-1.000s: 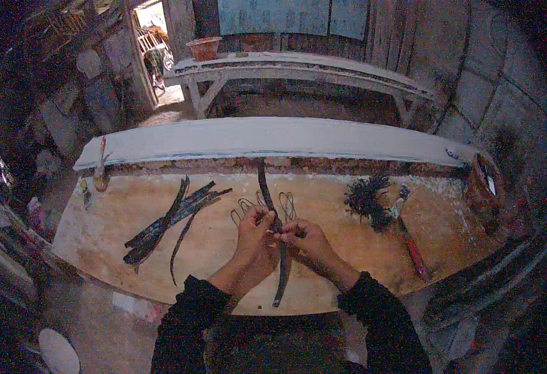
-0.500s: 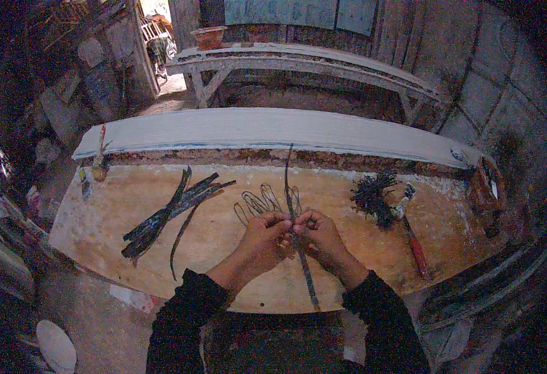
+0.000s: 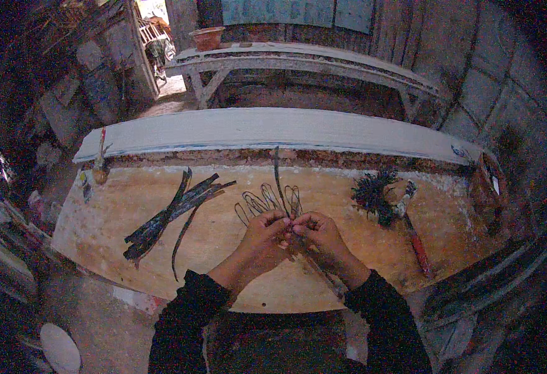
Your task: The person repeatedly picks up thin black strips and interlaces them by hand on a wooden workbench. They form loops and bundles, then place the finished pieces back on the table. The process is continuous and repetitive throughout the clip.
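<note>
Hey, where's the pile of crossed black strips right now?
In the head view, the pile of black strips lies on the left part of the wooden board, left of the left hand, beside a curved strip.

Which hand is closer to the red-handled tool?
Right. The right hand is to the left of the red-handled tool, not touching it; the left hand is farther left, on the far side of the right hand from it.
</note>
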### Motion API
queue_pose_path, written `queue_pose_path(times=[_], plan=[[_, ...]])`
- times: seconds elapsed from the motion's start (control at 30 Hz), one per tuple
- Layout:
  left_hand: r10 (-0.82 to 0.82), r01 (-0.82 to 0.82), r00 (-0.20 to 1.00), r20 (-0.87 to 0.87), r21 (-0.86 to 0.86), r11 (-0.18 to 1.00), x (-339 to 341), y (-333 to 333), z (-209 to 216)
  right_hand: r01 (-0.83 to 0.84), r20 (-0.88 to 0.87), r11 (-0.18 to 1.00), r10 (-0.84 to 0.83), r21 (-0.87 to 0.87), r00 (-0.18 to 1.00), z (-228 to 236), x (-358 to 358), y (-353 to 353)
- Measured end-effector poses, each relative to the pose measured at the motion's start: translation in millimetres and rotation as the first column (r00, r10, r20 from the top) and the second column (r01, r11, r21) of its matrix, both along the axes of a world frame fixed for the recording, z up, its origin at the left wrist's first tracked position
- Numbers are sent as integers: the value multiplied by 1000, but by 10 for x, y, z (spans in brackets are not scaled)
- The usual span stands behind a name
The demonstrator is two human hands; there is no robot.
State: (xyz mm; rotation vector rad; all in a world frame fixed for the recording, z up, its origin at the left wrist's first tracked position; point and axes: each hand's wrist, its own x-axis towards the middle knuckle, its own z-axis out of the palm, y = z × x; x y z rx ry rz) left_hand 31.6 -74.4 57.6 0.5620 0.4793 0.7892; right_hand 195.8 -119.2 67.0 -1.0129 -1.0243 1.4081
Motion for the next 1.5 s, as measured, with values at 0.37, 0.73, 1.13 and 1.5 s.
queue_pose_path(times=[0.37,0.73,1.13,1.5], plan=[[147,-68,946,-288,269,961,-18,34,-32,-33,35,999,34,-33,999,-96,0,18],[116,-29,952,-283,295,955,-6,17,-28,-23,305,998,5,53,952,-68,33,23],[189,-54,926,-326,381,923,2,70,-159,37,518,984,-123,175,847,-112,1,17],[143,-15,929,-342,350,937,46,-67,114,48,613,962,-209,268,762,-16,-2,-63]])
